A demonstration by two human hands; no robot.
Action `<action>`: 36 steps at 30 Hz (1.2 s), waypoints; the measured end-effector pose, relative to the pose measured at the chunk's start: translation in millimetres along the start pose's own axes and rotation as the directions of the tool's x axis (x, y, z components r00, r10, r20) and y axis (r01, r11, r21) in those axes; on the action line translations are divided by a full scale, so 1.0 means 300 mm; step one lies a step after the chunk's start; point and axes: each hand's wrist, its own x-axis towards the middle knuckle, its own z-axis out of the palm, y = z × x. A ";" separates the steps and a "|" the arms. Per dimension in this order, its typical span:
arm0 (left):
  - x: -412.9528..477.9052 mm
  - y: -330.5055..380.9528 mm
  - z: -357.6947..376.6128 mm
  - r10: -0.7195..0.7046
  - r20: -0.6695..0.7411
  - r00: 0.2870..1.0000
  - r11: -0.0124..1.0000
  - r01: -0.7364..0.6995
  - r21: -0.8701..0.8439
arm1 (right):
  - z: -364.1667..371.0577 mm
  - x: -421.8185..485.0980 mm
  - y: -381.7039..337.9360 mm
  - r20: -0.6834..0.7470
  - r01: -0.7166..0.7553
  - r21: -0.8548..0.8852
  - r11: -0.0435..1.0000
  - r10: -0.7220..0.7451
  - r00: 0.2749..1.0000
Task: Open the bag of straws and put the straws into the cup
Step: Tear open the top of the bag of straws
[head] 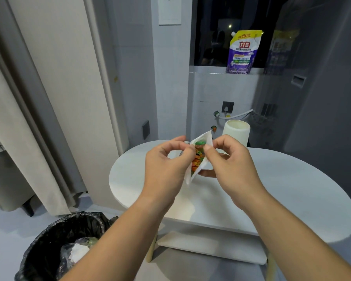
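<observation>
Left hand and right hand pinch bag edges

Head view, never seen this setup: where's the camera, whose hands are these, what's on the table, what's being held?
There is no machine here. A person works with bare hands, and the single picture comes from a wide-angle camera worn on their head, looking forward and down. That is why both forearms enter from the bottom edge. The left hand and right hand each pinch one side of a small white bag. The bag is held above the table with its mouth spread, so the ends of the coloured straws show inside. On the white oval table a cream cup stands behind the hands, and no straw sticks out of it. On the floor to the left is a bin with a black liner. A purple pouch stands on the ledge at the back.
</observation>
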 end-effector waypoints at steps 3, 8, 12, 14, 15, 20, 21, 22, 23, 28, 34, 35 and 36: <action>0.007 -0.012 -0.008 0.040 -0.047 0.998 0.998 -0.038 0.045 | 0.003 0.001 0.001 -0.003 -0.028 0.026 0.999 0.028 1.000; -0.004 -0.010 -0.002 0.055 -0.020 0.998 0.997 -0.054 0.054 | 0.007 0.006 0.013 -0.033 -0.051 0.074 0.996 0.053 0.998; 0.014 -0.015 -0.013 -0.190 0.010 0.982 0.981 0.190 0.049 | 0.000 0.016 0.007 -0.063 -0.092 0.192 0.977 0.105 0.992; 0.027 -0.017 -0.020 -0.412 -0.001 0.911 0.911 0.412 -0.010 | -0.001 0.019 -0.003 -0.057 -0.115 0.285 0.952 0.137 0.989; 0.034 -0.025 -0.023 -0.511 0.010 0.859 0.857 0.511 -0.063 | -0.001 0.020 -0.007 -0.052 -0.123 0.325 0.938 0.148 0.988; 0.043 -0.054 -0.023 -0.699 0.269 0.663 0.570 0.743 -0.351 | -0.006 0.027 -0.015 -0.024 -0.148 0.473 0.869 0.180 0.983; 0.041 -0.056 -0.016 -0.671 0.315 0.671 0.551 0.736 -0.393 | -0.005 0.027 -0.017 -0.016 -0.147 0.513 0.846 0.181 0.983; 0.037 -0.053 -0.008 -0.639 0.347 0.686 0.528 0.720 -0.451 | -0.003 0.026 -0.021 -0.003 -0.149 0.556 0.818 0.182 0.983; 0.038 -0.054 -0.001 -0.601 0.365 0.711 0.504 0.692 -0.517 | 0.000 0.025 -0.024 0.013 -0.156 0.600 0.785 0.186 0.982; 0.064 -0.056 0.020 -0.483 0.345 0.805 0.454 0.567 -0.687 | 0.015 0.003 -0.018 0.130 -0.252 0.716 0.651 0.231 0.964; 0.088 -0.072 0.051 -0.441 0.231 0.867 0.559 0.467 -0.685 | 0.004 -0.013 0.029 0.185 -0.335 0.719 0.609 0.296 0.937; 0.094 -0.070 0.057 -0.426 0.198 0.883 0.597 0.438 -0.672 | -0.005 -0.011 0.035 0.192 -0.350 0.719 0.601 0.313 0.930; 0.103 -0.074 0.060 -0.412 0.162 0.897 0.627 0.407 -0.664 | -0.016 -0.007 0.041 0.198 -0.368 0.720 0.588 0.335 0.921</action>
